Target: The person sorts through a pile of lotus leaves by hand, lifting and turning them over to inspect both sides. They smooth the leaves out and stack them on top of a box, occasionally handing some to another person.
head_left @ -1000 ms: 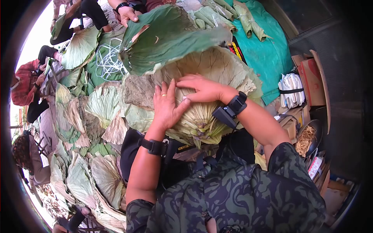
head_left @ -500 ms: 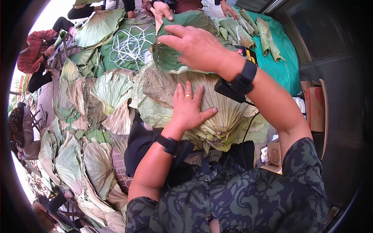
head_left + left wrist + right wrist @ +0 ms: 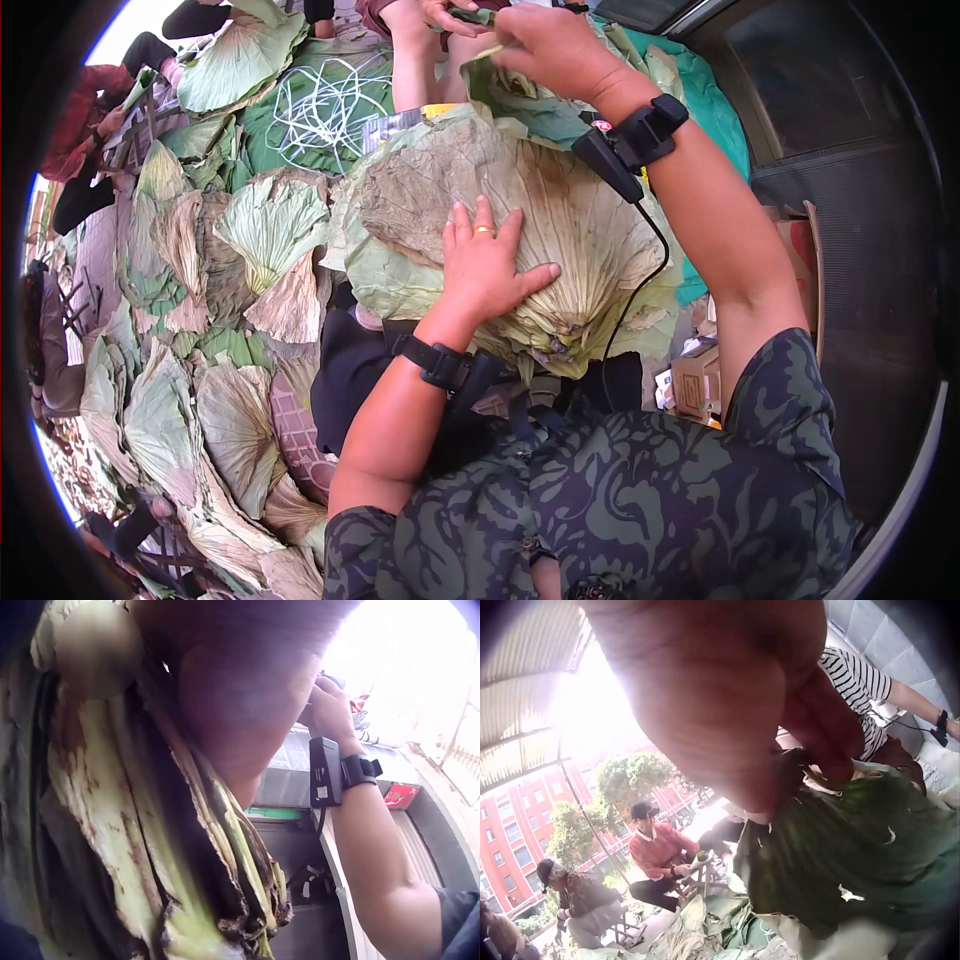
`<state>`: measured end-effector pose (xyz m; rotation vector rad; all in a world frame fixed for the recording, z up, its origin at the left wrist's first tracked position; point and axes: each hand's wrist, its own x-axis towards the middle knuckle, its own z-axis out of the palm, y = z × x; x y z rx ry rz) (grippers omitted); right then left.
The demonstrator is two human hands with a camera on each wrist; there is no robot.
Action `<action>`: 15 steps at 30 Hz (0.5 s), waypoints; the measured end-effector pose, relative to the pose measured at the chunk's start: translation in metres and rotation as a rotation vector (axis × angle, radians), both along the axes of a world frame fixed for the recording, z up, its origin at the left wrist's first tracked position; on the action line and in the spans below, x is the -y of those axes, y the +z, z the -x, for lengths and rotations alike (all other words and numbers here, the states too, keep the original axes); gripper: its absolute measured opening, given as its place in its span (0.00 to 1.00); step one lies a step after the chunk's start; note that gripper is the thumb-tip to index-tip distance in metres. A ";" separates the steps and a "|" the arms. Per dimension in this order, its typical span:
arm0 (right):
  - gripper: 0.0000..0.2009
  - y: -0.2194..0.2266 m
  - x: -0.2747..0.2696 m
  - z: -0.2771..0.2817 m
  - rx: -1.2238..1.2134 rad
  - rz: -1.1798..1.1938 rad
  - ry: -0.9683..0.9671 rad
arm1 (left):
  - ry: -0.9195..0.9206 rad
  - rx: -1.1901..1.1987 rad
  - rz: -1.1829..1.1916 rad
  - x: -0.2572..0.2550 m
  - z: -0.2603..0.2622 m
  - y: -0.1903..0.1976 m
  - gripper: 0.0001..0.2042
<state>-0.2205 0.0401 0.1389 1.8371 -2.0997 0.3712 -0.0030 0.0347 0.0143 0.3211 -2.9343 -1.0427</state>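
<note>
A thick stack of dried, folded lotus leaves (image 3: 590, 220) lies over the lap, pale brown-green, with its stem ends toward the body. My left hand (image 3: 485, 260) rests flat on the stack, fingers spread and thumb out to the side. Those bundled stem ends (image 3: 225, 922) show large in the left wrist view. Beyond the stack, my right hand (image 3: 555, 50) pinches the edge of a darker green lotus leaf (image 3: 520, 105). In the right wrist view, this leaf (image 3: 847, 847) hangs from the curled fingers.
Across from me another person's hand (image 3: 455, 12) is close to the green leaf. White string (image 3: 325, 110) lies tangled on leaves at the back left. More dried leaves (image 3: 235, 420) cover the left side. Cardboard boxes (image 3: 697, 380) and a turquoise sheet (image 3: 715, 95) are at the right.
The right hand has left the stack, reached forward and taken hold of the green leaf, which has shifted away to the back right. My left hand has stayed on the stack.
</note>
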 end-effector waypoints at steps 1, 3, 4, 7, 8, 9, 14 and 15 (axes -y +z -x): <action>0.08 0.021 -0.014 -0.002 0.051 0.020 -0.089 | 0.007 0.003 0.002 0.000 0.000 0.000 0.40; 0.07 0.051 -0.038 -0.010 0.070 0.362 -0.123 | 0.000 -0.036 0.012 0.000 -0.001 -0.002 0.39; 0.07 0.066 -0.052 -0.019 -0.006 0.466 -0.161 | 0.014 -0.038 0.025 0.000 -0.001 -0.002 0.39; 0.06 0.099 -0.087 -0.072 0.066 0.757 -0.252 | 0.046 -0.114 0.075 0.000 -0.002 0.005 0.35; 0.05 0.100 -0.098 -0.080 -0.038 0.788 -0.245 | 0.031 -0.269 0.022 0.003 0.000 0.004 0.32; 0.05 0.095 -0.114 -0.091 -0.158 0.742 -0.276 | 0.015 -0.423 -0.033 0.005 0.002 0.004 0.29; 0.09 0.049 -0.161 -0.154 -0.025 0.562 -0.275 | -0.062 -0.158 -1.320 0.009 0.013 0.000 0.33; 0.09 0.031 -0.167 -0.159 0.006 0.475 -0.247 | -0.063 -0.158 -1.321 0.010 0.013 0.004 0.33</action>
